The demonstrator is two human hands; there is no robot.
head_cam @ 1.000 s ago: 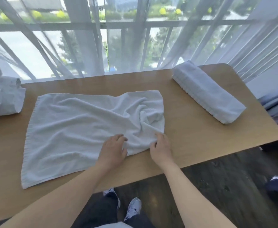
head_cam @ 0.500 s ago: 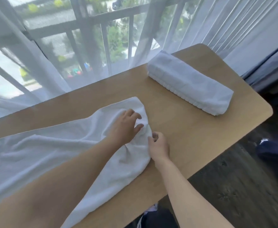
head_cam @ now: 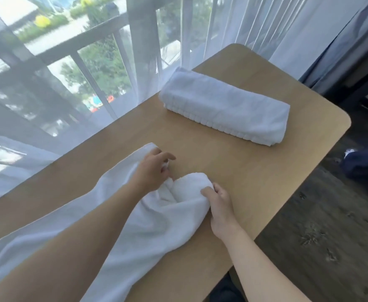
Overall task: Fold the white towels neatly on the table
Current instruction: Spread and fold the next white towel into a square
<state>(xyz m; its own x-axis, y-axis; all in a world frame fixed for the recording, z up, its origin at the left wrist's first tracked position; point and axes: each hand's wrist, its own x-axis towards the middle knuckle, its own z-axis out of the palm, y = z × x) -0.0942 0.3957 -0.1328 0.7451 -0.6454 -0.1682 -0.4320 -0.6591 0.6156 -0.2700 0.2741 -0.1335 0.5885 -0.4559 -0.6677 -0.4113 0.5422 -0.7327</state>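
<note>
A white towel lies spread and rumpled across the wooden table, running off the lower left. Its right end is bunched into a raised fold. My left hand pinches the far part of that end, fingers closed on cloth. My right hand grips the near part of the bunched end, thumb on top. My left forearm covers much of the towel's middle. A second white towel, folded into a long thick bundle, rests at the far right of the table.
Sheer white curtains hang along the table's far edge, with a window railing behind. The table's rounded right corner borders dark floor. A dark blue object sits on the floor at right.
The view swung right along the table. Both hands moved to the towel's right end and gathered it; the cloth there is now bunched and lifted into a fold.
</note>
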